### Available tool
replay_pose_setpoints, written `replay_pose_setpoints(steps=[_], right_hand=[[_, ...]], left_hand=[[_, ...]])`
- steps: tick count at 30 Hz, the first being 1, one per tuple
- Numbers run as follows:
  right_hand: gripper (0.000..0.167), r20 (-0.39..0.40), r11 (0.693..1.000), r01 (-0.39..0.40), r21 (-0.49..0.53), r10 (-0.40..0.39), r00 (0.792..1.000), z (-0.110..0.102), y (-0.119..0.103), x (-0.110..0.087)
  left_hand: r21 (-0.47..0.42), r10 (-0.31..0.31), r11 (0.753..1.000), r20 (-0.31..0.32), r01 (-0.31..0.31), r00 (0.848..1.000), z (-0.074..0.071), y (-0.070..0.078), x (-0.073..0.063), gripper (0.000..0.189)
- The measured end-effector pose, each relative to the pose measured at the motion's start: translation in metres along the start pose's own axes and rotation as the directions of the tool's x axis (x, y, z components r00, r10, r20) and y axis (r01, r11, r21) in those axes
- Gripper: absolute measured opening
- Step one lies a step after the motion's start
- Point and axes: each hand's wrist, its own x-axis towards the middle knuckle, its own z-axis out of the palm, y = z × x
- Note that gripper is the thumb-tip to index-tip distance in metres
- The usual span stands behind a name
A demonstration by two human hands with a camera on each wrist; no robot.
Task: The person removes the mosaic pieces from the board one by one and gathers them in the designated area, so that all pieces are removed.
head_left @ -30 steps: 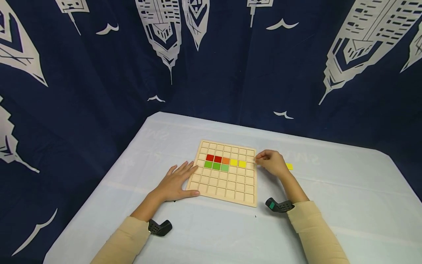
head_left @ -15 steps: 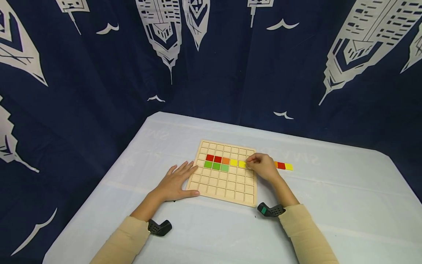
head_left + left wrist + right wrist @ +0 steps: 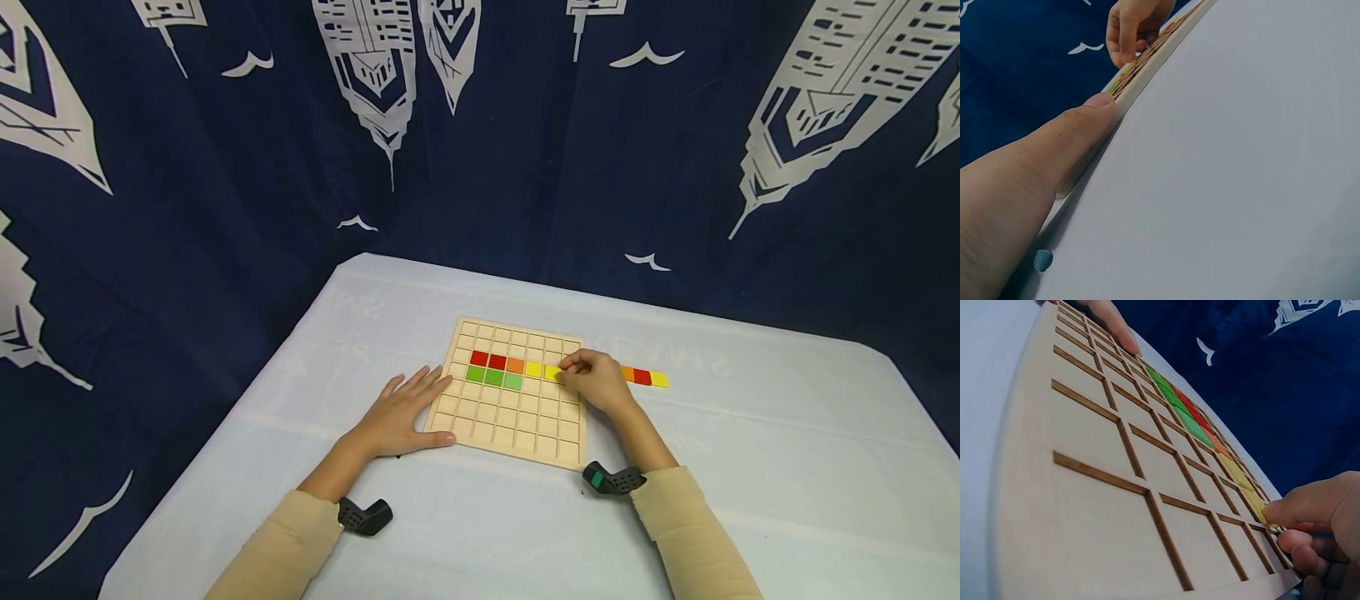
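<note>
A wooden grid board point(image 3: 525, 421) lies on the white table. In one row are two red tiles point(image 3: 478, 358), an orange tile point(image 3: 515, 365) and two yellow tiles point(image 3: 533, 368); below them lie green tiles point(image 3: 476, 373) and a lighter green tile point(image 3: 513, 381). My left hand point(image 3: 393, 421) rests with spread fingers at the board's left side, thumb on its front edge. My right hand point(image 3: 596, 379) pinches a small tile, mostly hidden, beside the row's right end; a thin blue edge point(image 3: 1319, 534) shows between the fingers. Its thumb point(image 3: 1291, 509) overlaps the last yellow tile in the right wrist view.
Right of the board a line of loose tiles, orange, red point(image 3: 642, 377) and yellow, lies on the table point(image 3: 750, 467), partly behind my right hand. A dark blue curtain point(image 3: 525, 183) with white printed buildings hangs behind the table.
My right hand has moved left from beyond the board's right edge onto the board, then stayed there. Loose tiles to the right have come into view. The left hand has kept its place.
</note>
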Motion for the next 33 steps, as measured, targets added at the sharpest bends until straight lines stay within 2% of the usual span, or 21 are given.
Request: replay_pose_setpoints(steps=[13, 22, 33], right_hand=[[0.021, 0.059, 1.000, -0.003, 0.010, 0.003, 0.998, -0.0040, -0.0013, 0.0004], [0.023, 0.093, 1.000, -0.011, -0.023, 0.013, 0.996, -0.0041, -0.0041, 0.0021], [0.024, 0.028, 0.999, 0.027, 0.021, -0.027, 0.999, 0.0014, -0.0001, -0.0017]], left_hand=[[-0.005, 0.013, 1.000, -0.005, -0.013, 1.000, -0.0002, -0.0006, 0.0009, 0.094], [0.001, -0.013, 1.000, 0.011, 0.013, 1.000, 0.0011, 0.0001, 0.0013, 0.096], [0.008, -0.004, 1.000, 0.005, 0.004, 1.000, 0.0002, 0.0008, 0.0011, 0.095]])
